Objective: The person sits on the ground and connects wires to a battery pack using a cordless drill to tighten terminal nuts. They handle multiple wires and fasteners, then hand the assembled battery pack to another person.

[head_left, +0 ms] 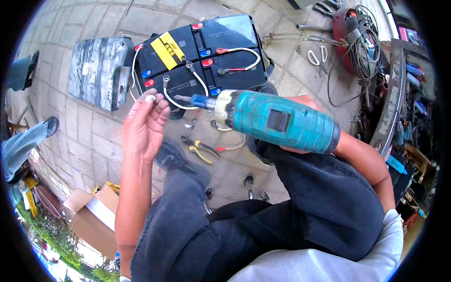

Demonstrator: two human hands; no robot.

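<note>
Left hand (145, 120) is pinching a small metal piece (153, 98) between its fingertips, while the right hand (307, 102), partly hidden, is gripping a teal power drill (291, 120), whose tip (182, 98) is pointing toward that piece by the near edge of the black batteries (182, 84).

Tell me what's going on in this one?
A person's right hand holds a teal power driver, its bit pointing toward the left hand, whose fingers pinch a small metal piece. In front of them, black batteries sit in a block, with white cables looped over them. Pliers lie on the paving between the person's feet.
</note>
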